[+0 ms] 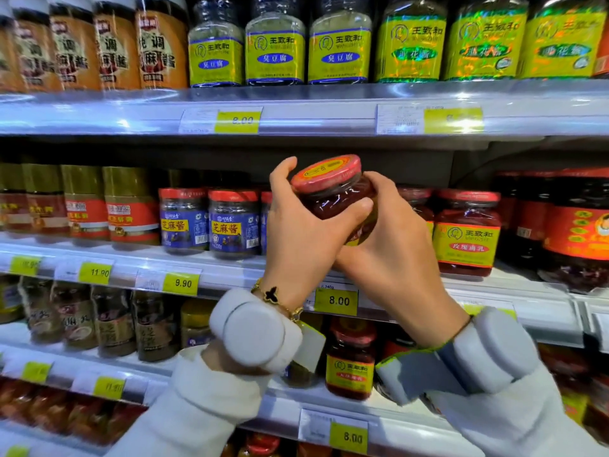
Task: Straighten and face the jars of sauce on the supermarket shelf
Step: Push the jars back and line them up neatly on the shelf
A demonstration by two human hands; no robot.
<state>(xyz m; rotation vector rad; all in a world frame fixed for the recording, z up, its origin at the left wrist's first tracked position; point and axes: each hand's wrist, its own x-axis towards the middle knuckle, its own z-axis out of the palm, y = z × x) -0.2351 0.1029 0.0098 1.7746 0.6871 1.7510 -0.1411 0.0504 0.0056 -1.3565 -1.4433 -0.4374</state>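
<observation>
Both hands, left hand (pixel 298 225) and right hand (pixel 392 245), curl their fingers round a red-lidded jar (pixel 333 192), tilted, lifted off the middle shelf (pixel 230 272); turning step underway; next, label forward, set beside its twin jar (pixel 466 232).

I wear white sleeves (pixel 194 410) on both arms. A grey-white puck-shaped device (pixel 253 328) is strapped to my left wrist, beside a gold chain bracelet (pixel 275 296) with a black clover charm. My right wrist carries a matching device (pixel 494 351) and what looks like a thin dark cord.
</observation>
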